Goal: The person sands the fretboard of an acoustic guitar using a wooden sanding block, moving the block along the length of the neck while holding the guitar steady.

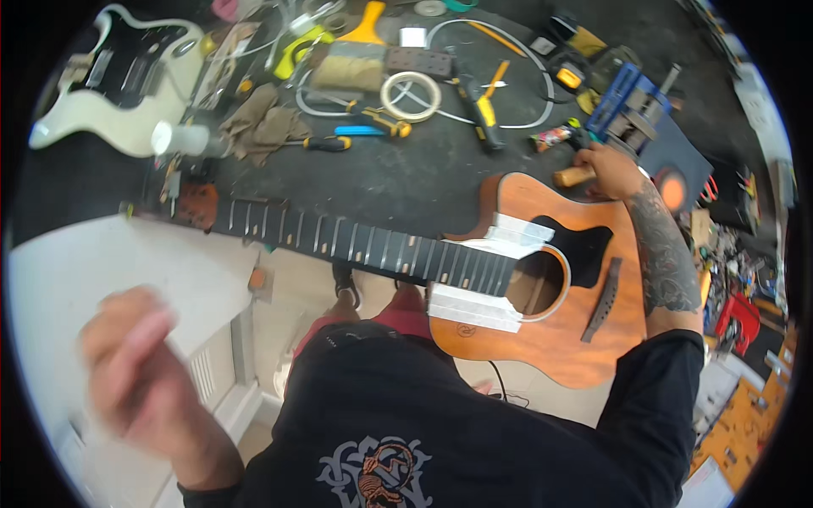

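An acoustic guitar with a brown top lies before me, its neck pointing left. Strips of white masking tape cover the top on both sides of the fretboard. No strings show over the frets or the bridge. Past the guitar's upper right edge, my right hand is closed at a short, light wooden handle; the rest of that tool is hidden. My left hand is raised at the lower left, away from the guitar, smeared by motion. I see nothing in it.
A white electric guitar body lies far left. On the dark bench are a tape roll, a brown cloth, screwdrivers and a yellow-black knife. A blue vise stands at the right, near a red clamp.
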A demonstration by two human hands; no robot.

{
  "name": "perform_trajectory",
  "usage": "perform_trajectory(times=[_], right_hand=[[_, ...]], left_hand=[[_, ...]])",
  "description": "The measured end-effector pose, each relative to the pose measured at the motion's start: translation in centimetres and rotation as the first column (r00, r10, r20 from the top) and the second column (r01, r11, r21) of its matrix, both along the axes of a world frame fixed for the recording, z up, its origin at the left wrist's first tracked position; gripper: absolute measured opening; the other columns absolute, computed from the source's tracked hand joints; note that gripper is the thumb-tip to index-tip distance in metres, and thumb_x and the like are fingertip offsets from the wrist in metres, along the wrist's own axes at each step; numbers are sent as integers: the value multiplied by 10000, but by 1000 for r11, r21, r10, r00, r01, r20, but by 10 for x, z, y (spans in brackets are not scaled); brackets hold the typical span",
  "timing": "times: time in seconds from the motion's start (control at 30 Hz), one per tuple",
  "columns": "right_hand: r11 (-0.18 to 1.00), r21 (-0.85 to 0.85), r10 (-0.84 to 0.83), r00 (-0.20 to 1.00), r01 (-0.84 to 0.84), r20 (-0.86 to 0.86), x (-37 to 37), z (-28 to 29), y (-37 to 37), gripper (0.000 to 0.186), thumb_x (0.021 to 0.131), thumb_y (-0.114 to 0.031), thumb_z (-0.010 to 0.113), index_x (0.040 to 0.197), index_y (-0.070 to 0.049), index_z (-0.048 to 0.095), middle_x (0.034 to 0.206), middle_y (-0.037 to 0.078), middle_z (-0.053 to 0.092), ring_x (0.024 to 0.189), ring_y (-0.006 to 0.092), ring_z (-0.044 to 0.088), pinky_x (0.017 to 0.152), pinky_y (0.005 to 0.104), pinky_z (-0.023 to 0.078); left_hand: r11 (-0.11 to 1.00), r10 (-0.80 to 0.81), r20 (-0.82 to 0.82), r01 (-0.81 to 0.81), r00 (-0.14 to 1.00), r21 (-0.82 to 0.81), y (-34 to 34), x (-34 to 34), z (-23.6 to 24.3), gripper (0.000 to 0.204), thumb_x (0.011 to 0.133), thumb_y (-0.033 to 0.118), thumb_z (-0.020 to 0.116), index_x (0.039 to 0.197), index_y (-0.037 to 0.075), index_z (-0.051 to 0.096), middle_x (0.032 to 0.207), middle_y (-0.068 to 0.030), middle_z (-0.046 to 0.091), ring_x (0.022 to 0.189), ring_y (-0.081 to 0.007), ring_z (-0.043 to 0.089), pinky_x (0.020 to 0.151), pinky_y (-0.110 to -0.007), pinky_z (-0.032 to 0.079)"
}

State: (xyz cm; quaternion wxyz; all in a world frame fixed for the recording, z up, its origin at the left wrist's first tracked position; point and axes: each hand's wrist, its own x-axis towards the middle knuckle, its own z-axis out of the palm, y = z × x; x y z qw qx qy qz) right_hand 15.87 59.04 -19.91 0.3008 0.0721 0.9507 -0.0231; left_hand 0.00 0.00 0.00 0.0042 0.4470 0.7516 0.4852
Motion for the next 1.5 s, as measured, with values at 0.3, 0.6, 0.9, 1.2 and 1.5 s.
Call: perform_trajectory(times=[0.3,0.6,0.9,1.2,1.5], right_hand=[[988,-66,123,972,-139,-202,-7,6,17,453,742,-66,822,1153,-95,635,1099,141,662,994,367,674,850,463,542],[730,-682,-644,361,29,-674,19,156,-75,556,1070,-108,557,1580,-58,341,1193,108,669,922,159,669,857,288,547],[-588,-791,-803,8,-169,596,165,95,-242,342,1077,-383,482,1289,-124,549,1020,159,668,712,262,697,489,320,581],[-931,-337,-362,475,-140,802,184,77,-349,457,1049,-159,575,1472,-27,459,1175,456,602,1179,603,594,968,623,552],[-613,-768,-486,679,185,551,147,90,-277,772,861,-340,855,1408,72,498,1122,324,707,1211,447,646,1024,508,521]], left_hand=[[839,312,89,-231,946,-493,-4,46,-113,510,804,100,840,1285,57,676,1242,-169,658,1153,-346,623,992,-424,493],[759,-203,-96,94,975,-645,76,15,-159,833,794,266,840,1512,92,456,1483,-136,513,1394,-356,474,1178,-493,354],[794,-421,33,386,906,-469,99,-1,-180,739,770,103,825,1451,86,539,1313,-133,630,1243,-340,586,1077,-470,452],[764,-549,53,527,834,-373,113,-15,-182,761,714,95,873,1410,38,568,1251,-141,662,1151,-340,639,984,-447,510],[796,-489,136,505,862,-335,109,-13,-195,796,675,54,906,1396,23,570,1289,-178,636,1139,-368,645,972,-440,537]])
